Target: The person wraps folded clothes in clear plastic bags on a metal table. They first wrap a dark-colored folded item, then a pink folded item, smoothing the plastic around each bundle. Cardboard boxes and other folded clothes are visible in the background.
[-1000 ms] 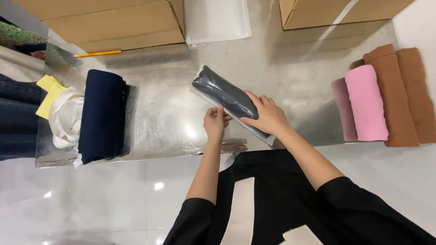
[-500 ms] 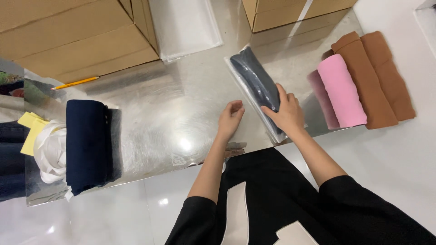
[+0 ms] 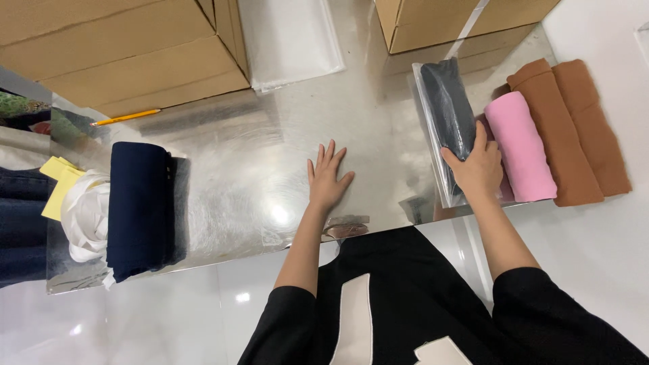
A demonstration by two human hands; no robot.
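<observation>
My right hand [image 3: 478,167] grips the near end of a dark grey rolled cloth sealed in a clear plastic bag [image 3: 447,109], which lies on the shiny metal table [image 3: 270,169] right beside a pink rolled cloth [image 3: 519,144]. My left hand [image 3: 326,177] rests flat on the table with fingers spread, holding nothing, well left of the bag. Two brown rolled cloths [image 3: 571,128] lie beyond the pink one at the right.
A navy rolled cloth [image 3: 138,208] and a white cloth [image 3: 86,215] with yellow notes lie at the table's left. Cardboard boxes [image 3: 128,47] stand at the back, with another box [image 3: 453,20] at the back right. Empty clear bags [image 3: 291,40] lie between them. A yellow pencil [image 3: 126,117] lies by the left box.
My right hand slid the bagged grey cloth to the right, up against the pink roll. My left hand let go of it and now lies flat on the table.
</observation>
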